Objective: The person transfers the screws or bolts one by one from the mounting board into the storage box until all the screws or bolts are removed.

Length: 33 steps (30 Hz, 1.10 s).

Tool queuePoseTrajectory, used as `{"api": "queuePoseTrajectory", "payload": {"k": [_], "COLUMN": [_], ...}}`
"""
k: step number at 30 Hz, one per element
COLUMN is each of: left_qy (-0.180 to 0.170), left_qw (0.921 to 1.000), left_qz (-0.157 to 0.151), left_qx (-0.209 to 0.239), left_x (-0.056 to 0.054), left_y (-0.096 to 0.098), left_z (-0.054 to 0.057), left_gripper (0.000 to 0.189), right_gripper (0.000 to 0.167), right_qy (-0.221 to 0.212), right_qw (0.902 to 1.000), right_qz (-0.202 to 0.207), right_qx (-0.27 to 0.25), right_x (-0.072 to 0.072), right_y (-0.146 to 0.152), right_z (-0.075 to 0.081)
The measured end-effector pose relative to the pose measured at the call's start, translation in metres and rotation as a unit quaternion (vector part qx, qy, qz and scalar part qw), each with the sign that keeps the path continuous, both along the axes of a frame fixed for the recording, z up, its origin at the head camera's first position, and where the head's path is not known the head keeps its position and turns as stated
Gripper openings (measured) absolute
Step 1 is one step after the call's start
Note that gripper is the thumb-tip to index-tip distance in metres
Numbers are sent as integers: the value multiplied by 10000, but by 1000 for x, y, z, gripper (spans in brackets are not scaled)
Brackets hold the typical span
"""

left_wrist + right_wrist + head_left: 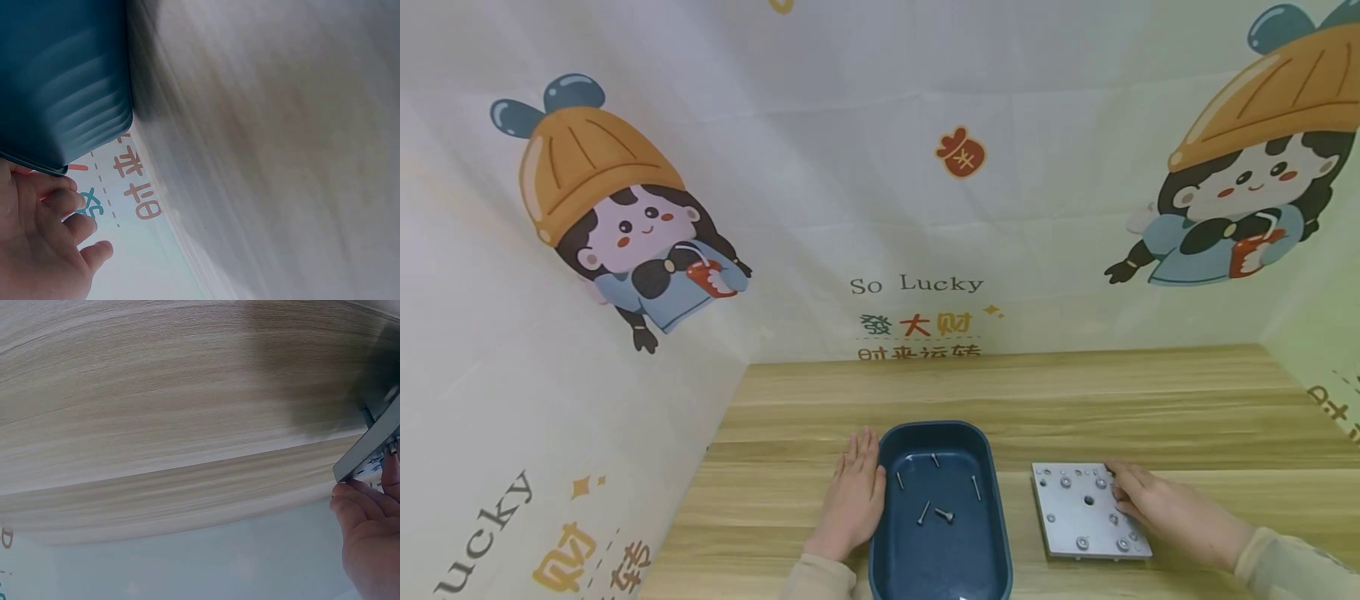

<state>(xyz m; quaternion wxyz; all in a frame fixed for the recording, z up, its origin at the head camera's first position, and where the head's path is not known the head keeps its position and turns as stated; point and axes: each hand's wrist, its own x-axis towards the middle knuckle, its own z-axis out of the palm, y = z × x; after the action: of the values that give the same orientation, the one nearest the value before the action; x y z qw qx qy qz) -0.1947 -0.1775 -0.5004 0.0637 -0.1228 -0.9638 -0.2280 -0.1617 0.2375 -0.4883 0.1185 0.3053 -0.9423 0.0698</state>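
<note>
The left hand (852, 496), fingers straight, touched the tray (936, 567); right of it, the right hand (1172, 510) pinched the metal plate (1066, 529), apparently positioning it, with steady support seemingly required next.

On the wooden tabletop (1022, 404), between left hand (852, 496) and metal plate (1078, 518), a tray (940, 565) with five screws (923, 513) inside; at the plate's right edge, right hand (1172, 507); behind, a fabric backdrop (820, 167).
</note>
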Motion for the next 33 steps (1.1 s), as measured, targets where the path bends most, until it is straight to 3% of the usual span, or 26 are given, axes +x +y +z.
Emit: {"api": "queuePoseTrajectory", "payload": {"k": [6, 12, 17, 20, 29, 33], "left_qy": [-1, -10, 33, 45, 6, 35], "left_qw": [10000, 10000, 10000, 10000, 10000, 10000], "left_qz": [-5, 1, 28, 35, 33, 42], "left_qx": [-10, 10, 28, 5, -18, -22], "left_x": [0, -1, -1, -1, -1, -2], "left_y": [0, 0, 0, 0, 0, 1], "left_z": [-1, -1, -1, 0, -3, -3], "left_gripper": [51, 51, 51, 51, 51, 51], "right_gripper": [52, 50, 54, 56, 51, 53], "right_qy": [-127, 394, 871, 811, -228, -256], "right_qw": [9999, 9984, 9944, 9945, 9989, 9991], "right_qz": [-18, 136, 340, 344, -72, -18], "right_qx": [-87, -390, -495, -559, -415, -335], "right_x": [1, 0, -9, -15, -30, -39], "right_y": [1, 5, 5, 2, -21, -31], "right_z": [3, 10, 18, 23, 53, 63]}}
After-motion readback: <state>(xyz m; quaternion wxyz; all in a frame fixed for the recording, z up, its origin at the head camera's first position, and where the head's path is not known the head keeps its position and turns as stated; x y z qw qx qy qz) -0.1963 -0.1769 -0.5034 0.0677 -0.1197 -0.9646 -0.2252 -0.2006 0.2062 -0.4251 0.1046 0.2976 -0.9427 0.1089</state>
